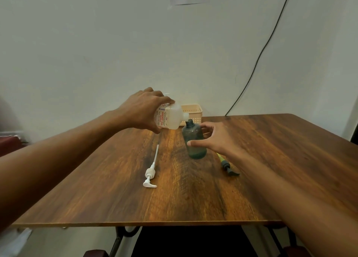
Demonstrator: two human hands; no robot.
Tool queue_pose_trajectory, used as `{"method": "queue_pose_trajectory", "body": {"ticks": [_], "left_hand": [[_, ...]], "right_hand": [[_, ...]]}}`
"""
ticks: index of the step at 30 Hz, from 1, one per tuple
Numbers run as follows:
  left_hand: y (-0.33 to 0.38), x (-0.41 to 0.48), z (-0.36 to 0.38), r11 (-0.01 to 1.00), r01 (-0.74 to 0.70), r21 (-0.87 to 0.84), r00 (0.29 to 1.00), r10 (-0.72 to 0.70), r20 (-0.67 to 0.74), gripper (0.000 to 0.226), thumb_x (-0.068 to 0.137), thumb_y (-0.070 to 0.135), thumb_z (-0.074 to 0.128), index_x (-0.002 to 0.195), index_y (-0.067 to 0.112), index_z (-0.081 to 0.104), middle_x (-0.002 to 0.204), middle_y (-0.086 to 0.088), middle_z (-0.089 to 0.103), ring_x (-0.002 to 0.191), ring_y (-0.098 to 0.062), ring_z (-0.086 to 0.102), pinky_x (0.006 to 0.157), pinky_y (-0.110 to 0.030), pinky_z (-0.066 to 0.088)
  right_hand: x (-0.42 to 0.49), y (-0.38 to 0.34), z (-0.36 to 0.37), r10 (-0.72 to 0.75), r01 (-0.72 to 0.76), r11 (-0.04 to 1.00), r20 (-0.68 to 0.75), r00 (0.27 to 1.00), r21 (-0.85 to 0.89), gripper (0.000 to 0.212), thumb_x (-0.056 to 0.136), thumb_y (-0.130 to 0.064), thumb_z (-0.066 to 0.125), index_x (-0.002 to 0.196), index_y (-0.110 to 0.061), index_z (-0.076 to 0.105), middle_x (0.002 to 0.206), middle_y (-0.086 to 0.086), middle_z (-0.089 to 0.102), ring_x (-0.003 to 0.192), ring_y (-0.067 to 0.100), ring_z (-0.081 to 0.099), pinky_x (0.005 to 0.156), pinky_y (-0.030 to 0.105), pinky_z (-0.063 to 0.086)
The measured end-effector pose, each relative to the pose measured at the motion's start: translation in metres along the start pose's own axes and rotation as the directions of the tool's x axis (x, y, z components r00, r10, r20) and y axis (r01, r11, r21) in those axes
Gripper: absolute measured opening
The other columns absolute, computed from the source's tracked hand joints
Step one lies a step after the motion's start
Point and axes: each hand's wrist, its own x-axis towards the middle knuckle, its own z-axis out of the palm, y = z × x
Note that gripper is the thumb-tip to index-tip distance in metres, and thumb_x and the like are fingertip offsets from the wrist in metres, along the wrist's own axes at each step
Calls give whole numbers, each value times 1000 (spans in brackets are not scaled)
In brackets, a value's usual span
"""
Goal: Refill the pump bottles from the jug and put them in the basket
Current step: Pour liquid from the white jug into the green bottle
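Our left hand (141, 111) grips the stiff jug (171, 117) by its body; our right hand (217, 138) clasps the light, probably tippy bottle (192, 134).

White jug (171, 119) tipped, mouth over the uncapped teal bottle (193, 134), which stands upright mid-desk (193, 198). Beige basket (194, 109) stands at the far edge. White pump (150, 173) lies flat.
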Motion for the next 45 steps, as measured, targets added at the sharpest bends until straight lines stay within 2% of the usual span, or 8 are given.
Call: {"method": "queue_pose_trajectory", "body": {"ticks": [8, 16, 37, 45], "left_hand": [[0, 0, -1, 1000, -9, 22, 1000, 9, 7, 99, 66, 59, 85, 151, 33, 44, 137, 3, 59, 121, -19, 49, 90, -28, 39], [1, 0, -2, 1000, -15, 24, 1000, 15, 12, 99, 66, 58, 86, 151, 32, 43, 136, 3, 59, 122, -20, 49, 91, -30, 41], [-1, 3, -1, 999, -30, 27, 1000, 30, 7, 97, 67, 59, 85, 151, 33, 43, 135, 4, 59, 121, -18, 49, 87, -25, 36], [0, 5, -1, 999, -33, 19, 999, 33, 9, 97, 68, 60, 83, 151, 33, 43, 133, 5, 60, 120, -18, 49, 86, -24, 35]], "right_hand": [[-2, 0, 1, 1, -1, 1000, 9, 1000, -3, 66, 70, -42, 97, 129, -25, 72, 124, -6, 74, 98, 2, 65, 75, 16, 53], [-3, 0, 1, 0, 0, 1000, 14, 1000, 4, 65, 71, -40, 96, 129, -25, 71, 123, -7, 73, 95, -1, 63, 74, 15, 51], [-3, 0, 1, 6, -6, 1000, -3, 1000, 4, 71, 69, -42, 97, 132, -22, 71, 126, -4, 74, 107, 10, 68, 83, 24, 59], [-3, 0, -3, 20, -20, 1000, 3, 1000, 17, 69, 70, -40, 97, 131, -20, 71, 125, -4, 74, 109, 12, 68, 81, 21, 57]]}}
